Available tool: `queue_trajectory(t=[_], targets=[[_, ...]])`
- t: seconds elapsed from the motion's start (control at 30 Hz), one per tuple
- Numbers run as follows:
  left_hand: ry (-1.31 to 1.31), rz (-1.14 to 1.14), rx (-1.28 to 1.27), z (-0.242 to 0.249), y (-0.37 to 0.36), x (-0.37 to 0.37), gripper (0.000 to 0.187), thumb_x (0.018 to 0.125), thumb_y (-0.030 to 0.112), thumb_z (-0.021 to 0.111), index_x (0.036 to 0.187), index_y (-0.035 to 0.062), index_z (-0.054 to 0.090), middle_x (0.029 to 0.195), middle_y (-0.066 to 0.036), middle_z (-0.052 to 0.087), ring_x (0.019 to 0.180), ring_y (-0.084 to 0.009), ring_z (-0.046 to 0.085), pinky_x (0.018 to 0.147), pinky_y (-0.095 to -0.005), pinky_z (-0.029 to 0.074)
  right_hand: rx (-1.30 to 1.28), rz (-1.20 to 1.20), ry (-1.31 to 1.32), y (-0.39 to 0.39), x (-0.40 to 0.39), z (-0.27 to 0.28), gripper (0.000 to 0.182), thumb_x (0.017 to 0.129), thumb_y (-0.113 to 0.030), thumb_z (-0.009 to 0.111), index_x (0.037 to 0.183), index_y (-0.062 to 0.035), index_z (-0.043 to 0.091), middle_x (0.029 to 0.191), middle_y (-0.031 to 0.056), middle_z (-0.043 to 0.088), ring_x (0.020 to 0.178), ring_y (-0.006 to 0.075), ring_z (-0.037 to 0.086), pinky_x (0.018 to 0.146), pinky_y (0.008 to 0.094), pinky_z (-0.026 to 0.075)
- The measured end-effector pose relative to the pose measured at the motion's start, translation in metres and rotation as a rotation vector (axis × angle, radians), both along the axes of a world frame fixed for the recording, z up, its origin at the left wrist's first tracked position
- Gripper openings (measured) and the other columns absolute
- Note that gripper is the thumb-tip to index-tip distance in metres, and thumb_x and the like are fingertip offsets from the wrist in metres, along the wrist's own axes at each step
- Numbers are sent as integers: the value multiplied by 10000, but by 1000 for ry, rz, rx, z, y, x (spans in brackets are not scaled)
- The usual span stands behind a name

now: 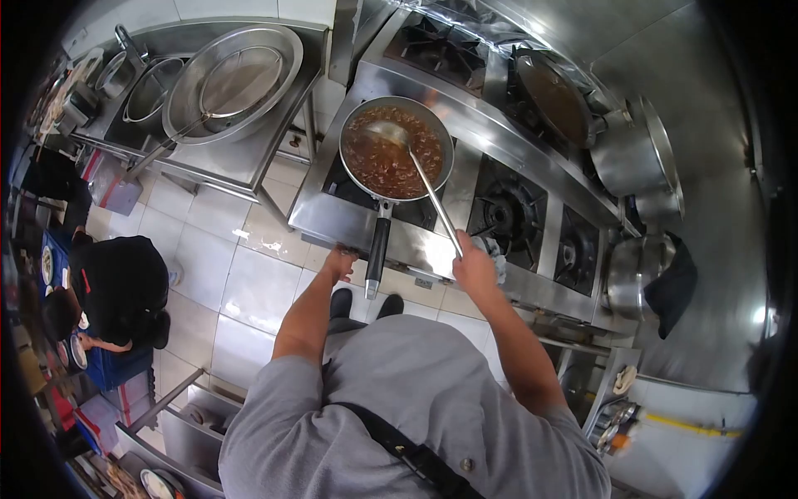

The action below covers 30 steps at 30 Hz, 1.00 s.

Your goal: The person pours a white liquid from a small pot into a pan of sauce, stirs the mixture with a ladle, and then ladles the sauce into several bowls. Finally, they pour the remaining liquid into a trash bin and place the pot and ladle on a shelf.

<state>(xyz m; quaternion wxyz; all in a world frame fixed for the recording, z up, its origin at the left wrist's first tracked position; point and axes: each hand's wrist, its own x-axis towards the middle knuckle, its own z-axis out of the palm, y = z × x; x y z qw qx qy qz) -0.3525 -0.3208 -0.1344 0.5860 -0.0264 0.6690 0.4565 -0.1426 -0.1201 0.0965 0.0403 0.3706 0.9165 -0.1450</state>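
My right hand (475,268) is closed round the long metal handle of a ladle (432,193). The ladle's bowl rests in a reddish-brown sauce (370,158) with small pieces in it. This fills a deep frying pan (450,158) on the front left burner of the stove. The pan's black handle (379,249) points towards me. To the left of that handle, my left hand (339,264) is at the stove's front edge with fingers curled. Whatever its fingertips grip there is too small to make out. A crumpled cloth (492,249) lies just beyond my right hand.
Bare burners (501,214) are to the right of the pan. A wide dark pan (553,96) and a large pot (636,154) stand behind. On the left, a steel table (241,170) bears a basin (287,83) with a strainer. A person in black (123,287) bends at lower left.
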Motion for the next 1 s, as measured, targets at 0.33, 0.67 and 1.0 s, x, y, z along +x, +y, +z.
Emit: queue_trajectory(t=[0.33, 0.67, 1.0], targets=[[32, -39, -1, -19, 4, -2, 600, 897, 216, 644, 1427, 188, 365, 1213, -105, 624, 837, -320, 658, 637, -502, 568, 57, -93, -57, 27, -12, 17, 589, 807, -88, 606, 1380, -80, 469, 883, 277, 674, 849, 463, 655, 795, 540, 520], [10, -55, -25, -34, 12, -3, 601, 887, 220, 634, 1424, 202, 365, 1203, -105, 629, 819, -304, 659, 667, -506, 562, -108, -147, 20, -22, 29, 40, 473, 801, -72, 582, 1264, -17, 497, 904, 315, 653, 910, 487, 640, 806, 541, 495], [99, -11, -38, -29, 17, -2, 435, 891, 192, 622, 1302, 93, 521, 1038, -126, 654, 774, -278, 669, 588, -449, 575, -180, -202, 1, -50, 45, 79, 198, 777, -127, 602, 893, 27, 558, 834, 278, 623, 837, 469, 619, 736, 487, 482]])
